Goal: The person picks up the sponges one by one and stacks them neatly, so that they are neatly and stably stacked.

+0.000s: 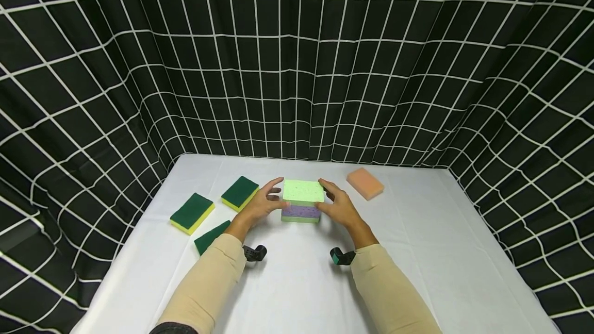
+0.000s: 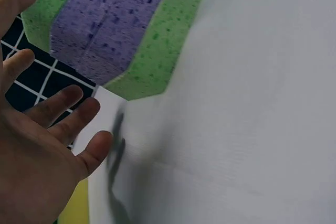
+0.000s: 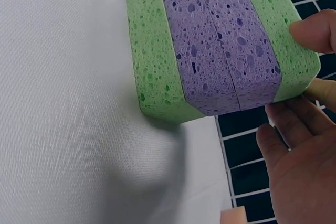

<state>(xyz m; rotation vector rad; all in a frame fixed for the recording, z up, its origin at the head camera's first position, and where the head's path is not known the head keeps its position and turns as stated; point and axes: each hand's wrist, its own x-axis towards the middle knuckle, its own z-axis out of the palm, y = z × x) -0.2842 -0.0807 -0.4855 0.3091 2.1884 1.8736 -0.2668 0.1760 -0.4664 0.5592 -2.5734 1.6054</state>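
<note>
A stack of sponges stands mid-table. Its top layer is a light green sponge (image 1: 302, 189), over two purple sponges (image 3: 220, 40) lying flat against each other. At the bottom lies another green sponge (image 3: 155, 51), on the white cloth. My left hand (image 1: 260, 205) holds the left end of the top sponge, thumb at the front corner and forefinger at the back one. On the opposite end, my right hand (image 1: 341, 207) grips likewise, its thumb pressed to the green front face in the right wrist view. The other fingers of both hands are spread beside the stack.
On the left of the white table (image 1: 441, 220) lie dark green and yellow scouring sponges (image 1: 192, 212), one (image 1: 211, 237) partly hidden by my left forearm. An orange sponge (image 1: 365, 183) lies at the back right. Black curtains (image 1: 297, 66) with white grid lines surround the table.
</note>
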